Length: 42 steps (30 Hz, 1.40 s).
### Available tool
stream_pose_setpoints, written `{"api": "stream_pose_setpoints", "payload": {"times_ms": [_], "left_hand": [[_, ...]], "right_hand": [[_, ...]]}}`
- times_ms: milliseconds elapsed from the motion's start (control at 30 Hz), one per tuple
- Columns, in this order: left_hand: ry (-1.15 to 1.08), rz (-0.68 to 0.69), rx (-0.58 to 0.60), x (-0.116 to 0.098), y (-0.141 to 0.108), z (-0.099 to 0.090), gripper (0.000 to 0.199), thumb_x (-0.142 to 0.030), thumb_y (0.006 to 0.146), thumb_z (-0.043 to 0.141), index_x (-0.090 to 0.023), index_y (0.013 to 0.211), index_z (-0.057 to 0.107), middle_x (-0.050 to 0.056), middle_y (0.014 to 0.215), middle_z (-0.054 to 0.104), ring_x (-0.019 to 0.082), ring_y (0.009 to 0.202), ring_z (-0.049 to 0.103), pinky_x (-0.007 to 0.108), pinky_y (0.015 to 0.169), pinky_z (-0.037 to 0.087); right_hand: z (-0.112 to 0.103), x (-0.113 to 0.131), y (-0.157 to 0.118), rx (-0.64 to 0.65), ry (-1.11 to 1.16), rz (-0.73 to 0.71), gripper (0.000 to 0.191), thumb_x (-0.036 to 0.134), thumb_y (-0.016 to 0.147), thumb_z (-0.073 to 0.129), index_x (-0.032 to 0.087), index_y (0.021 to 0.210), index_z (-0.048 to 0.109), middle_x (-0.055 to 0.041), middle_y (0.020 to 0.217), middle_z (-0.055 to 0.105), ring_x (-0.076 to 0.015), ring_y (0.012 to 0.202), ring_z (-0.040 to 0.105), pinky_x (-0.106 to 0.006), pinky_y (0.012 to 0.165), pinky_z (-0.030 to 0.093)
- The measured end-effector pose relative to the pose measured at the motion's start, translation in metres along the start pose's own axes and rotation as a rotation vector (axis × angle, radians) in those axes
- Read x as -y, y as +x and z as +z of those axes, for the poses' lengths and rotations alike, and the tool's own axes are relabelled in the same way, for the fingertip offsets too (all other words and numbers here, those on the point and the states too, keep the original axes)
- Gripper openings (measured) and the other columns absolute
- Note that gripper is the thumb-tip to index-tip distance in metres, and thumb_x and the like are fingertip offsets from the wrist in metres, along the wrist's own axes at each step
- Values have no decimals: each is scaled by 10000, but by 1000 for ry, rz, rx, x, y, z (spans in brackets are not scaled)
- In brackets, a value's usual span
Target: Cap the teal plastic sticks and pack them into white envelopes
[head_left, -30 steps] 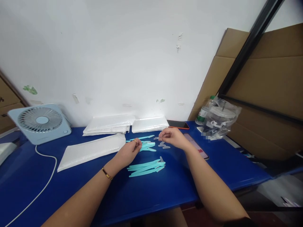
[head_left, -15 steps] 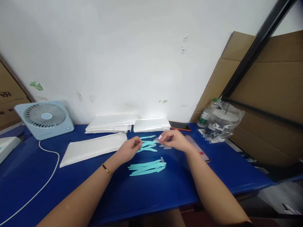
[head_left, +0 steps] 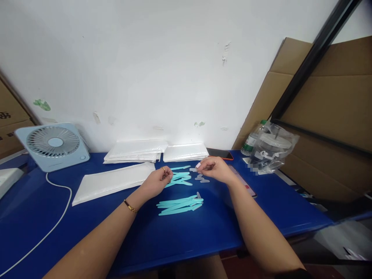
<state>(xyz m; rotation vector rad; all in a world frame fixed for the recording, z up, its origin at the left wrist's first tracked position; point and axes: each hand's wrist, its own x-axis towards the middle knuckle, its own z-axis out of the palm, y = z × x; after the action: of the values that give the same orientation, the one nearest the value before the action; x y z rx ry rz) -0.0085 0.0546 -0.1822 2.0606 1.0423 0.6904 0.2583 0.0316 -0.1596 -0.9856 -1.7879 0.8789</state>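
My left hand (head_left: 161,179) is closed at the left end of the upper group of turquoise sticks (head_left: 182,176); what its fingertips pinch, if anything, is hidden. My right hand (head_left: 213,169) has its fingers pressed together at the right of that group, over small clear plastic pieces (head_left: 204,181); I cannot make out anything in its pinch. Nearer to me lies a second pile of turquoise sticks (head_left: 178,205), overlapping and roughly parallel, with a clear piece (head_left: 198,195) at its right end.
White padded envelopes lie in a left stack (head_left: 132,149), a right stack (head_left: 185,151) and singly (head_left: 110,182). Phones (head_left: 221,154) (head_left: 242,181) lie at the right. A blue fan (head_left: 55,145) with a cable stands left; a bottle (head_left: 250,143) and bagged cup (head_left: 274,149) stand right.
My right hand has moved slightly to the right and up, away from my left hand. My left hand has shifted slightly left. The whole view has drifted a little.
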Motion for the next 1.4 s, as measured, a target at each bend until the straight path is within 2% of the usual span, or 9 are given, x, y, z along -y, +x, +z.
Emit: {"api": "stream_pose_setpoints", "payload": {"times_ms": [400,533,633,700,867,1000,1133,1300,1400], "left_hand": [[21,9,29,-1,1,8,220,-391,839,410,-198,819,513,-19,689,551,123,623,490,230,576,379],[284,20,-79,2,3,6,212,-368,834,413,-214,845,558,11,758,605,164,697,545,269,620,390],[415,91,-142,-1,2,4,199,-349,804,472,-215,897,586,46,891,618,200,840,557,306,731,405],[398,137,-76,-9,-2,4,222,-382,787,509,-217,910,590,42,920,609,193,851,553,298,741,411],[351,213,293,-28,-16,12,330,-505,675,626,-230,855,610,2,811,597,157,715,537,246,594,379],[410,193,308,-32,-20,19,184,-397,717,592,-222,767,612,5,752,605,153,679,530,249,575,341],[395,160,295,-31,-18,19,135,-329,743,542,-215,720,611,6,715,607,144,645,518,242,545,320],[342,84,166,-28,-13,8,173,-361,794,495,-221,761,591,2,712,613,149,637,525,244,542,324],[358,52,78,-24,-10,0,166,-367,792,504,-219,764,576,6,723,615,161,661,535,252,558,328]], "right_hand": [[25,-2,4,109,-39,-7,125,261,671,682,153,734,680,-59,822,657,-152,718,637,-267,648,511],[3,-5,1,134,-348,84,134,224,681,646,170,801,673,-44,844,667,-140,719,622,-247,652,476],[-14,-8,-3,223,-663,182,146,212,611,689,183,754,683,-19,787,668,-133,672,591,-217,592,424],[-17,-9,-4,299,-765,255,168,212,574,706,193,740,689,-7,753,668,-132,645,580,-205,549,394],[-8,-12,-2,334,-844,283,150,153,580,635,193,716,682,-14,735,678,-139,627,577,-204,524,370],[-2,-14,1,294,-882,231,140,129,568,615,182,688,666,-31,734,676,-148,623,573,-220,545,372],[-2,-10,1,278,-797,209,113,105,597,588,163,677,643,-29,689,654,-131,599,552,-215,543,371],[-4,5,-1,252,-362,198,172,262,765,560,140,842,653,-29,693,634,-117,603,557,-223,566,432],[-4,13,-1,302,-134,220,255,355,761,601,130,861,666,-27,688,630,-112,597,559,-233,567,456]]}}
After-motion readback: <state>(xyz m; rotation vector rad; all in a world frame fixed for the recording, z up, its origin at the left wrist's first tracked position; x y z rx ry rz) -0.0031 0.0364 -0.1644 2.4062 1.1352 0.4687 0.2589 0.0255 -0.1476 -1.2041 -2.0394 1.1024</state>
